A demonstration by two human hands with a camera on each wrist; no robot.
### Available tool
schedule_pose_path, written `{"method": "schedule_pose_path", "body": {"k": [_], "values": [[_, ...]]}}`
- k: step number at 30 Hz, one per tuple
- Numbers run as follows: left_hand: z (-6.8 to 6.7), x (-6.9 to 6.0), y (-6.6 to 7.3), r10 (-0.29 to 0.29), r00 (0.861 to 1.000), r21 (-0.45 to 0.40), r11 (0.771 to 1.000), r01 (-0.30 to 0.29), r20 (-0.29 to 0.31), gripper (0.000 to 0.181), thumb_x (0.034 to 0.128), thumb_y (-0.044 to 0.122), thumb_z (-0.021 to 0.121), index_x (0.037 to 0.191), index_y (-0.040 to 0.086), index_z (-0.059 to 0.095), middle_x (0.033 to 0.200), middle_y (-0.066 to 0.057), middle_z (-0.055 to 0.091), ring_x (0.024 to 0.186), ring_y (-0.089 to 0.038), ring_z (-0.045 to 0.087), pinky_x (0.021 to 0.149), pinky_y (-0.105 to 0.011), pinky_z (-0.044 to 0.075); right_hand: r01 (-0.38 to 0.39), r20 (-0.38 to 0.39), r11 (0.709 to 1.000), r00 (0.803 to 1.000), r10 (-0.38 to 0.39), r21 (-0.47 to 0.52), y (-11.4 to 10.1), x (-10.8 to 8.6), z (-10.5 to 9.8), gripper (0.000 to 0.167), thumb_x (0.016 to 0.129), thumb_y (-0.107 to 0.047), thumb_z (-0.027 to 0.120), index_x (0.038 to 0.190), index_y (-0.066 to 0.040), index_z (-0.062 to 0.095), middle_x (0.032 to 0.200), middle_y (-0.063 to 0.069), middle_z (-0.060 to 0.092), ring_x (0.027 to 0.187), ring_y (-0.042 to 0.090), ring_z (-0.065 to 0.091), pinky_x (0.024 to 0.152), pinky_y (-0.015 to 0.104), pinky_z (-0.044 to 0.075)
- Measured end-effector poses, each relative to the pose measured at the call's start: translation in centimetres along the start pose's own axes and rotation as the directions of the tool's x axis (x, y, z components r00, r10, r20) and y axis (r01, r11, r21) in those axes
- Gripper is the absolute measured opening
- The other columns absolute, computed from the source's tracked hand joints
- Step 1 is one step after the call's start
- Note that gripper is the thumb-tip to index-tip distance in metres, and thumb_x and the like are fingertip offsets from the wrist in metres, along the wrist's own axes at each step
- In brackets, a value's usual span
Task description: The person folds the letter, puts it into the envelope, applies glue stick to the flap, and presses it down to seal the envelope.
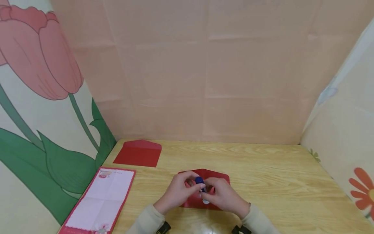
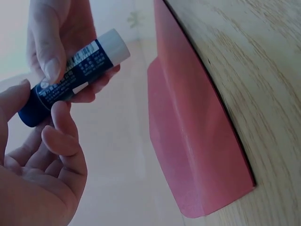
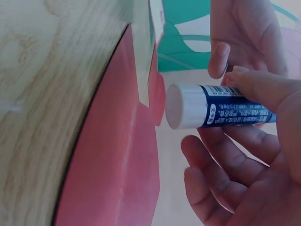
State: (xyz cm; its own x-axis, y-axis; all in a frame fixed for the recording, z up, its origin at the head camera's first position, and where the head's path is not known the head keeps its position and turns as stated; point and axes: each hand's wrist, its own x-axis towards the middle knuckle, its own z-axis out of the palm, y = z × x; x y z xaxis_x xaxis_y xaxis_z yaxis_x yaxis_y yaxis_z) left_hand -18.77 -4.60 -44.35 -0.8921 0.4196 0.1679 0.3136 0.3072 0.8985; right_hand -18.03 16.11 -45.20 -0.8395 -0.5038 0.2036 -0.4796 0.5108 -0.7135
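Glue stick (image 2: pixel 84 70), smooth blue-and-white cylinder, hung above the red paper envelope (image 2: pixel 202 127), angular flap (image 2: pixel 164 127) open, on the wood-grained counter (image 1: pixel 263 169): left hand (image 1: pixel 179 188) pinched the dark cap (image 2: pixel 34 109), right hand (image 1: pixel 225 196) gripped the labelled barrel (image 3: pixel 221 110)!

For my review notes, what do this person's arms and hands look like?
The left hand and right hand are bare, without gloves. Pale beige sleeves reach about to the wrists. A small black fitting shows beside each sleeve, its details unclear.
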Motion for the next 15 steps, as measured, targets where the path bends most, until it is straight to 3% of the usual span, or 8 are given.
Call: {"method": "schedule_pose_path", "body": {"k": [8, 15], "values": [[0.15, 0.07, -0.04, 0.02, 0.999, 0.011, 1.0, -0.019, -0.046, 0.024, 0.0898, 0.043, 0.073, 0.104, 0.024, 0.071, 0.083, 0.009, 0.065, 0.074, -0.01, 0.06, 0.067, -0.025, 0.053, -0.002, -0.094, 0.994, 0.996, -0.009, -0.111, -0.4, 0.04, 0.31, 0.009, 0.089, -0.024, 0.076, 0.093, -0.027, 0.068, 0.083, -0.018, 0.063, 0.075, 0.001, 0.058, 0.066, 0.023, 0.051], [0.38, 0.1, -0.25, 0.048, 0.996, 0.024, 0.999, -0.046, -0.076, 0.027, 0.0911, 0.04, 0.072, 0.108, 0.019, 0.073, 0.084, 0.01, 0.068, 0.072, -0.008, 0.06, 0.061, -0.024, 0.052, -0.068, -0.16, 0.978, 0.986, 0.036, -0.196, -0.96, 0.08, 0.54, 0.015, 0.085, -0.028, 0.08, 0.083, -0.027, 0.065, 0.077, -0.018, 0.058, 0.067, 0.003, 0.051, 0.058, 0.021, 0.045]]}}
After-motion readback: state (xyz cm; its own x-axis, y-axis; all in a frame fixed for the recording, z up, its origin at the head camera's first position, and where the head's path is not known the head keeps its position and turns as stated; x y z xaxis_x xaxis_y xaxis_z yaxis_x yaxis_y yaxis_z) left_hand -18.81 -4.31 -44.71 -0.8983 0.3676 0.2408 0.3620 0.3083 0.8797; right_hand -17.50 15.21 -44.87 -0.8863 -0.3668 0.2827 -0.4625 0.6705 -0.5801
